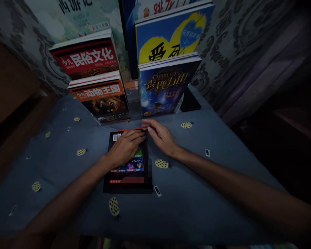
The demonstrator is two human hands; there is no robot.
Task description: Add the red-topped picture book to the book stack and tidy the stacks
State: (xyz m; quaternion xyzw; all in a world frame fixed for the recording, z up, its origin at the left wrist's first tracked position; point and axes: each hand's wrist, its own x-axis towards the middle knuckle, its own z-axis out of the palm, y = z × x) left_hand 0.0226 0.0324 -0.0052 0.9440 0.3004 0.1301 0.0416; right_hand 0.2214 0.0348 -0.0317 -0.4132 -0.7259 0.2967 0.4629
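A dark book (pixel 131 165) lies flat on the blue cloth, its barcode near the far edge and small coloured pictures across its middle. Across its upper part rests my left hand (pixel 128 145), palm down with the fingers stretched out. My right hand (pixel 160 136) is at the book's far right corner, its fingers extended toward the left hand's fingertips. Whether the right fingertips touch the book, I cannot tell. Just beyond stand an orange-and-black book (pixel 106 100) with a lion on its cover and a dark blue book (pixel 166 90) with gold lettering.
Behind these, a red-topped book (pixel 90 57) and a blue-and-yellow book (pixel 171 38) stand upright, with larger books at the back. A flat black object (pixel 190 100) lies right of the blue book. Patterned curtain (pixel 235 38) hangs behind the pineapple-print cloth (pixel 197 193).
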